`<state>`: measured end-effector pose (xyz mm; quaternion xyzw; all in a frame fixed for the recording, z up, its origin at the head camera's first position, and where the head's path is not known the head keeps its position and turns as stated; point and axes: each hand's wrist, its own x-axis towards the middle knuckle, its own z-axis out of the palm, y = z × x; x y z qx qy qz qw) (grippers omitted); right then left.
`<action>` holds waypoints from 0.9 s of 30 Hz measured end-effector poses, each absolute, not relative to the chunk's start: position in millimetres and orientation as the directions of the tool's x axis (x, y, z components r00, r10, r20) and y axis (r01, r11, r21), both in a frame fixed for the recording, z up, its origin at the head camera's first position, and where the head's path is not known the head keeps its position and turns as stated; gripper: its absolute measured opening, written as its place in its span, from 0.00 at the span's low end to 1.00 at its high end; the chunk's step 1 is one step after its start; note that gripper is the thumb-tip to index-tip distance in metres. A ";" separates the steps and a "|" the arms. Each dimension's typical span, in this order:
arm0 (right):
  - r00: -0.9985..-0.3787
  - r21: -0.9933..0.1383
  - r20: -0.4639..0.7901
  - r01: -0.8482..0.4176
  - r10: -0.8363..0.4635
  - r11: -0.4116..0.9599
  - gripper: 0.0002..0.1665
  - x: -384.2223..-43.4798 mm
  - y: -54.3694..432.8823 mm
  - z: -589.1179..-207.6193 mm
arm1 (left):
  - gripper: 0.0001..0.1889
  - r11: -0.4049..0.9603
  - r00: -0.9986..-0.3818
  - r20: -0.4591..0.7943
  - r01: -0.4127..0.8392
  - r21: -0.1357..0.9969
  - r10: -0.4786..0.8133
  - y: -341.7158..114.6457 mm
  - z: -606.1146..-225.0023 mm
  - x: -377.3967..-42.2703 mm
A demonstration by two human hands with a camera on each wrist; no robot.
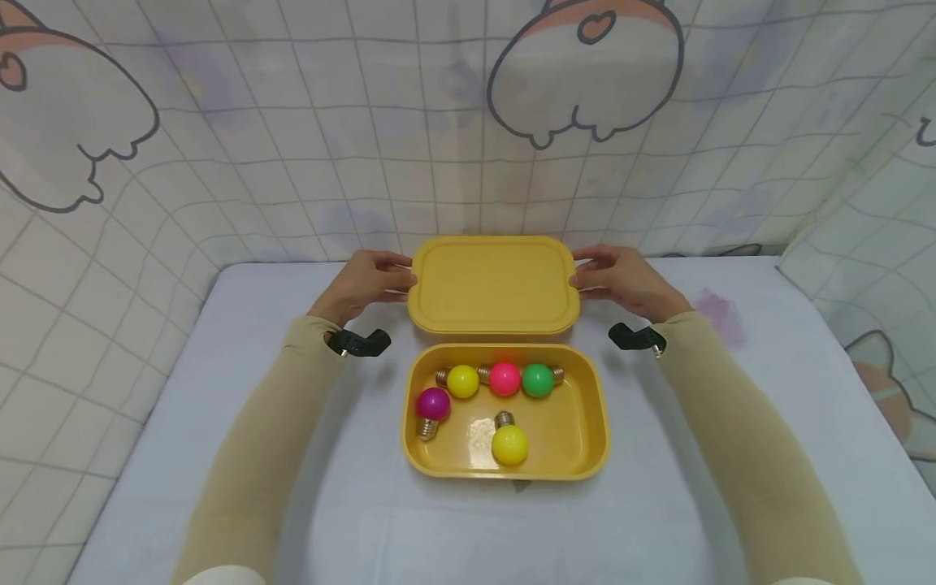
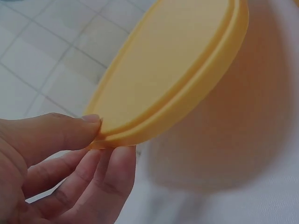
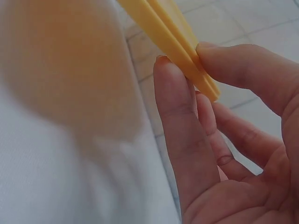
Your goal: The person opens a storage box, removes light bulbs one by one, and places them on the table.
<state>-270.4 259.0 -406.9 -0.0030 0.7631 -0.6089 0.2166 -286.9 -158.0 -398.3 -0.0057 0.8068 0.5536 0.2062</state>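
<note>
Both hands hold a yellow lid (image 1: 493, 284) by its two short ends, tilted behind a yellow box. At the lid's left end my left hand (image 1: 369, 284) pinches the rim, thumb on top and fingers beneath, as the left wrist view shows with the lid (image 2: 173, 60) raised over the white cloth. My right hand (image 1: 621, 280) pinches the opposite end; its thumb and fingers grip the rim (image 3: 182, 51) in the right wrist view. In front stands the open box (image 1: 570, 439). Inside lie a purple bulb (image 1: 433, 403), a pink bulb (image 1: 504, 379), a green bulb (image 1: 537, 380) and two yellow bulbs (image 1: 509, 444).
A white cloth (image 1: 351, 504) covers the table, with a pinkish stain (image 1: 720, 317) at the right. Behind the table hangs a grid-patterned curtain (image 1: 329, 138) with cartoon prints. Black wrist bands (image 1: 358, 343) sit on both forearms.
</note>
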 end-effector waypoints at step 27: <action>-0.879 -0.892 -0.412 0.336 -0.238 0.303 0.33 -286.3 258.1 -441.4 | 0.26 0.420 -0.898 -0.395 -0.289 0.860 0.193 -149.1 -441.2 -296.1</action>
